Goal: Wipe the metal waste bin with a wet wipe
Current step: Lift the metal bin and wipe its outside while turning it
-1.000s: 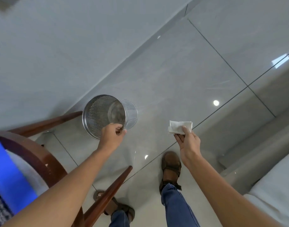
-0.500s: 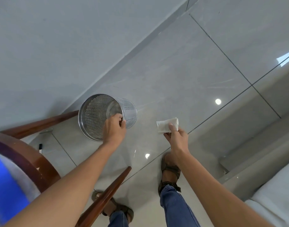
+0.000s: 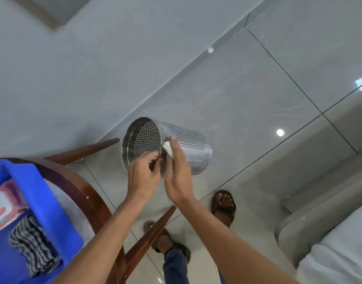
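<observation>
I see the bin (image 3: 165, 146) held up off the floor (image 3: 247, 103) near the middle of my view, tipped on its side with its open mouth facing about eight o'clock and its base toward four o'clock; its wall is perforated metal. My left hand (image 3: 144, 177) is closed on the rim at the mouth's lower edge, fingers curled inside and thumb, I think, outside, though that spot is partly hidden; my right hand (image 3: 179, 173) lies flat and open against the outer wall just right of the rim, pressing the wipe (image 3: 167, 147) to the metal under its fingers (image 3: 175, 146); only a white corner of the wipe shows. At nine o'clock from the bin a wooden chair (image 3: 90, 201) carries a blue tub (image 3: 43, 201) with a wipes pack (image 3: 4, 206) and a striped cloth (image 3: 32, 247) in it; at six o'clock are two sandalled feet (image 3: 224, 206).
</observation>
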The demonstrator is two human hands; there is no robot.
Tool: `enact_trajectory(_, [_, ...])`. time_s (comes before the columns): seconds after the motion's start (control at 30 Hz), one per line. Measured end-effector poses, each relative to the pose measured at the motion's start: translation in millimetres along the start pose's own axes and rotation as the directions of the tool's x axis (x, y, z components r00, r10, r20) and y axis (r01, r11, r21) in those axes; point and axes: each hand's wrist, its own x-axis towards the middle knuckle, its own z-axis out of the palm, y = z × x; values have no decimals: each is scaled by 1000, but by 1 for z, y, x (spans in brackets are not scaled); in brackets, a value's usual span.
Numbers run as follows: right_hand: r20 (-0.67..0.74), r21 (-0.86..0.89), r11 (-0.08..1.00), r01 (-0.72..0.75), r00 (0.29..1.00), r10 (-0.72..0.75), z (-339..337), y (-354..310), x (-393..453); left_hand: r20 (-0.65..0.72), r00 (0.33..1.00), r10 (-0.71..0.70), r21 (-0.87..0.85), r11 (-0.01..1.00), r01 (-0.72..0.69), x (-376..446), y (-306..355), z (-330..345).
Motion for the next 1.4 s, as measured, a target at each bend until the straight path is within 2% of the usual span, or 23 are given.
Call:
enact_trajectory(0.17, [5,-137,973,187,982,-188,15,14,-16,95,995,-34,-239,969,56,-14,7,-23])
enact_trajectory(0.23, [18,-196,959,206,978,-207,9,29,-15,99,992,-73,-283,954,99,-16,7,-28])
enact_trajectory(0.3, [-29,-230,967,112,992,-122,-1,46,-12,107,989,-97,-320,939,127,-17,8,-32])
enact_trajectory(0.37, [-117,-234,971,-53,993,26,-15,66,-5,126,989,-79,-353,928,119,-18,10,-37])
enact_trajectory(0.43, [-191,-209,951,-227,963,188,-34,86,4,139,989,-57,-368,924,105,-21,11,-41])
enact_trajectory(0.5, [-203,-132,919,-372,918,342,-49,97,16,131,991,-39,-379,921,86,-25,11,-44])
enact_trajectory(0.57, [-185,-49,903,-426,893,411,-55,95,29,132,991,-23,-396,915,74,-27,10,-47])
enact_trajectory(0.63, [-156,-21,922,-386,912,379,-51,78,37,128,991,-24,-403,912,74,-28,10,-51])
enact_trajectory(0.77, [-47,-31,980,-197,980,196,-30,36,29,145,989,-31,-428,899,91,-27,14,-54])
enact_trajectory(0.9, [44,14,997,-76,996,75,-12,2,13,99,995,-8,-425,904,50,-26,21,-52])
enact_trajectory(1.1, [90,131,963,238,964,-250,4,-28,-12,66,998,22,-368,930,3,-19,10,-59])
enact_trajectory(1.2, [85,91,921,380,918,-387,2,-25,-4,74,996,47,-318,948,-21,-21,1,-63])
enact_trajectory(1.27, [76,10,942,336,939,-336,-2,-16,6,58,997,50,-305,952,-30,-24,-1,-65])
enact_trajectory(1.33, [22,-50,983,175,984,-174,-10,-6,20,47,998,41,-298,954,-26,-28,2,-64])
enact_trajectory(1.4, [-64,-60,998,13,998,-16,-22,9,36,44,998,45,-312,950,-29,-34,5,-64])
